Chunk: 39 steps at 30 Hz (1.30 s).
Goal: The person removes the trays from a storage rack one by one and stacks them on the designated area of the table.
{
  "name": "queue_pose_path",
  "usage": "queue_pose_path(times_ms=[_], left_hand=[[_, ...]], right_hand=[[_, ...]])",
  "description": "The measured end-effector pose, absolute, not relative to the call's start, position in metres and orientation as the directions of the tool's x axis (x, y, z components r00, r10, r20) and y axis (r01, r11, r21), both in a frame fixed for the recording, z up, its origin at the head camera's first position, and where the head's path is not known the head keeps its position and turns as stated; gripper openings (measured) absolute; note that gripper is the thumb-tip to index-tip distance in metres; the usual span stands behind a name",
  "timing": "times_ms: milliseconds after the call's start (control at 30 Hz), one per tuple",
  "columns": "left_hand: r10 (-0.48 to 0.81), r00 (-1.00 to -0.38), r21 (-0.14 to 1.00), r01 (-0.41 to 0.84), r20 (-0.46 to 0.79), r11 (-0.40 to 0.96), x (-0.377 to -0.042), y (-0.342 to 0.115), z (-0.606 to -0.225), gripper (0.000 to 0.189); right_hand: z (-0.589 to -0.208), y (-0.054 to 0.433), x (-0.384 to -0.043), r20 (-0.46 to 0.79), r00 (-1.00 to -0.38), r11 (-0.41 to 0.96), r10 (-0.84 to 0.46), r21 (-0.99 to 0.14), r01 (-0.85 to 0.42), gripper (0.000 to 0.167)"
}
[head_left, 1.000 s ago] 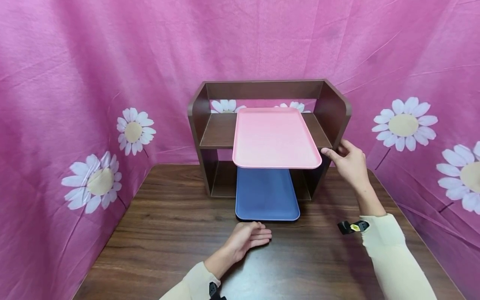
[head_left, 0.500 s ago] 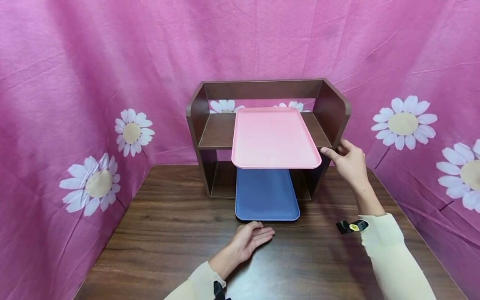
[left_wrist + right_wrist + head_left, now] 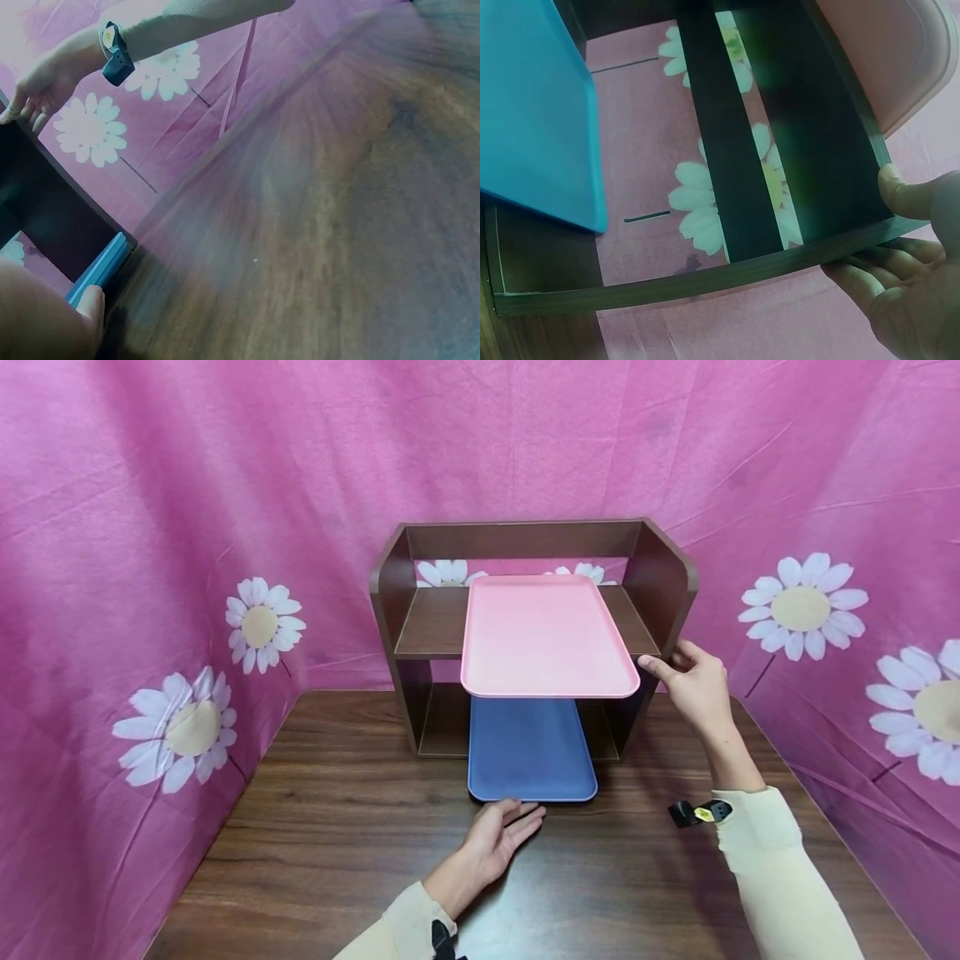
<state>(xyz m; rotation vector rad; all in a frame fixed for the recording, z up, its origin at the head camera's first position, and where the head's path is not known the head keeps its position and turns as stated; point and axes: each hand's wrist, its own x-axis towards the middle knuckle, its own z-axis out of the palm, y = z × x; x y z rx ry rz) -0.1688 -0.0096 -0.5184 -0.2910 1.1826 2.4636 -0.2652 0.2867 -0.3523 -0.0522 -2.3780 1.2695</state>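
A dark brown two-tier desk shelf point(image 3: 525, 540) stands at the back of the table. On its upper board lies a pink tray point(image 3: 547, 639), jutting past the front. Below, a blue tray point(image 3: 531, 756) sticks out of the lower compartment. My left hand point(image 3: 487, 847) is at the blue tray's front edge, palm turned upward and fingers extended; in the left wrist view its thumb point(image 3: 91, 306) touches the tray's edge. With my right hand point(image 3: 699, 689) I grip the shelf's right side panel, thumb in front and fingers around the outside, as the right wrist view also shows.
The wooden table point(image 3: 322, 827) extends in front of and beside the shelf. A pink cloth point(image 3: 300, 460) with white daisies hangs behind and along both sides. A wrist camera point(image 3: 697, 812) projects inward from the right sleeve.
My left hand has moved slightly right and forward, up to the blue tray's front edge. My right hand keeps its grip on the shelf, and both trays stay put.
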Motion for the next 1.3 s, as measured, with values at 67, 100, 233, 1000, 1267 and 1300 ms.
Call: queue_pose_path(times_ms=[67, 100, 233, 1000, 1267, 1300], left_hand=[[0.253, -0.903, 0.698, -0.429, -0.347, -0.573, -0.168, -0.009, -0.519, 0.013], [0.248, -0.905, 0.697, -0.425, -0.347, -0.577, -0.168, -0.009, -0.519, 0.015], [0.197, -0.923, 0.689, -0.378, -0.330, -0.619, -0.169, -0.007, -0.520, 0.020], [-0.051, -0.952, 0.592, -0.146, -0.303, -0.793, -0.172, 0.000, -0.519, 0.040], [-0.123, -0.954, 0.621, -0.077, -0.273, -0.780, -0.174, 0.001, -0.520, 0.040], [-0.128, -0.953, 0.621, -0.074, -0.275, -0.781, -0.175, 0.001, -0.520, 0.040]], right_hand=[[-0.352, 0.287, -0.265, 0.355, -0.905, 0.572, 0.233, -0.803, -0.168, 0.055], [-0.351, 0.286, -0.264, 0.352, -0.907, 0.571, 0.231, -0.804, -0.167, 0.056], [-0.350, 0.287, -0.264, 0.342, -0.911, 0.567, 0.231, -0.808, -0.160, 0.057], [-0.352, 0.288, -0.265, 0.337, -0.913, 0.566, 0.229, -0.809, -0.157, 0.054], [-0.351, 0.288, -0.265, 0.335, -0.912, 0.573, 0.235, -0.806, -0.148, 0.051], [-0.352, 0.288, -0.266, 0.335, -0.912, 0.573, 0.235, -0.806, -0.148, 0.051]])
